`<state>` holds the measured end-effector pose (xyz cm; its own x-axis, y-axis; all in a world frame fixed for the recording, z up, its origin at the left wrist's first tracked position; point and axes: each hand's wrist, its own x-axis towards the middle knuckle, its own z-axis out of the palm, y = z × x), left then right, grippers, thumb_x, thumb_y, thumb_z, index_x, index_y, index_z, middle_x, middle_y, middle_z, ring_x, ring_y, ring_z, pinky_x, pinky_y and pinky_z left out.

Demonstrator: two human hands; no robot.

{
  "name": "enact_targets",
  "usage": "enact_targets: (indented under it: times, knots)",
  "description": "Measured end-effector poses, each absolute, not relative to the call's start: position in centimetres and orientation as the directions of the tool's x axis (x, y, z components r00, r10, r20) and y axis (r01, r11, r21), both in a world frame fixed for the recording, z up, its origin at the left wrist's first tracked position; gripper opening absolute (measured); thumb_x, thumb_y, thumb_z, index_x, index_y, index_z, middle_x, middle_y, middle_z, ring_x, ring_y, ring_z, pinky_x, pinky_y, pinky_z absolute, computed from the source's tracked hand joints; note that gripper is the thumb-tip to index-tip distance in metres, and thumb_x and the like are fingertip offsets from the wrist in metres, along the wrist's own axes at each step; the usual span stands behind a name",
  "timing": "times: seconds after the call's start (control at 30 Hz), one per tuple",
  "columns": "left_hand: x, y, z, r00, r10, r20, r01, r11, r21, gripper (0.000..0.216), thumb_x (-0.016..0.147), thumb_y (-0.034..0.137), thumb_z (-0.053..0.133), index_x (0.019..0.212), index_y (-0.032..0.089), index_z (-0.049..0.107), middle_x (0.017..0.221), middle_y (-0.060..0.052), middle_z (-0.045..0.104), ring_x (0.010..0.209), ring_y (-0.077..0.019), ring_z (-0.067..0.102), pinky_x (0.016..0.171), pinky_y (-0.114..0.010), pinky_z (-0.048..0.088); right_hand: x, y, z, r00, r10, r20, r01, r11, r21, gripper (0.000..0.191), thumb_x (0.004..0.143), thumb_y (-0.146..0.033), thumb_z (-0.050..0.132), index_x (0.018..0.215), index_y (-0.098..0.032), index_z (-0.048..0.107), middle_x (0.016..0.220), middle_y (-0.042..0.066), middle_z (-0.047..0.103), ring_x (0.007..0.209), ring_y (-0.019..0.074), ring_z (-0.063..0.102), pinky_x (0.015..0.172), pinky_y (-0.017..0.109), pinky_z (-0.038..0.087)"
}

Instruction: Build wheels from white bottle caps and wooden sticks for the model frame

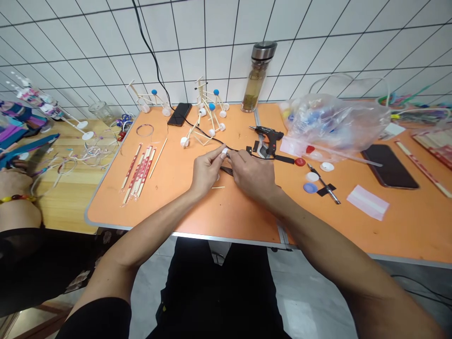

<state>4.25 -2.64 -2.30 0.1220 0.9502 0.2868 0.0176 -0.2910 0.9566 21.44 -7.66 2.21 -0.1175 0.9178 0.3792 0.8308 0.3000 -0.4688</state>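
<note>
In the middle of the orange table, my two hands meet at the fingertips. My left hand (207,172) pinches a small white bottle cap (225,151). My right hand (253,175) is closed against it, its fingers wrapped round something dark that they mostly hide. Below the fingers a dark, blade-like piece (227,170) shows; whether my right hand holds it I cannot tell. A short wooden stick (218,187) lies just under my hands. Beyond them stand stick models with white and blue caps (212,107). A black glue gun (269,137) lies right of my right hand.
Packaged chopsticks (143,172) lie left. A tea bottle (254,77) and a phone (180,114) sit near the wall. Loose caps (310,188), a pen-like knife (324,184), a plastic bag (339,120) and another phone (390,165) are right. A person's hand (16,181) is far left.
</note>
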Motion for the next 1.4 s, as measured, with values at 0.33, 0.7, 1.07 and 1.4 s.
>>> enact_targets:
  times: [0.33,0.7,1.07,1.4]
  knots:
    - [4.1,-3.4,-1.0,0.14,0.886,0.443,0.022,-0.45,0.893,0.041,0.107,0.055,0.079,0.138,0.031,0.089,0.136,-0.007,0.089,0.133,-0.0286,0.083,0.126,-0.049,0.06,24.3,-5.1,3.5,-0.499,0.836,-0.228,-0.229,-0.381,-0.896,0.038,0.086,-0.045,0.092,0.104,-0.02,0.07,0.072,-0.009,0.046,0.052,0.0056,0.011,0.045,0.022,0.011]
    - [4.7,-2.9,-2.6,0.046,0.97,0.24,-0.007,-0.24,0.971,0.042,0.101,0.06,0.085,0.125,0.027,0.094,0.107,-0.003,0.092,0.094,-0.0248,0.086,0.096,-0.043,0.072,21.5,-7.9,2.7,-0.185,0.929,0.32,0.89,0.297,-0.347,0.042,0.114,-0.023,0.049,0.138,-0.015,0.082,0.116,0.019,0.083,0.093,0.0281,0.073,0.07,0.036,0.037]
    - [4.2,-3.1,-0.9,0.154,0.884,0.442,0.055,-0.455,0.889,0.043,0.109,0.059,0.075,0.138,0.03,0.089,0.123,-0.008,0.092,0.13,-0.0291,0.084,0.125,-0.051,0.06,24.6,-5.0,4.1,-0.472,0.823,-0.317,-0.338,-0.501,-0.797,0.018,0.097,-0.024,0.086,0.105,-0.017,0.072,0.073,-0.008,0.052,0.048,0.0026,0.016,0.039,0.013,0.018]
    - [3.4,-2.4,-1.0,0.2,0.856,0.477,0.052,-0.495,0.867,0.042,0.107,0.058,0.078,0.139,0.033,0.088,0.134,-0.007,0.09,0.13,-0.0286,0.084,0.122,-0.047,0.062,24.4,-5.0,3.8,-0.468,0.837,-0.284,-0.25,-0.433,-0.866,0.021,0.099,-0.035,0.082,0.103,-0.018,0.072,0.073,-0.008,0.048,0.049,0.004,0.013,0.041,0.018,0.014]
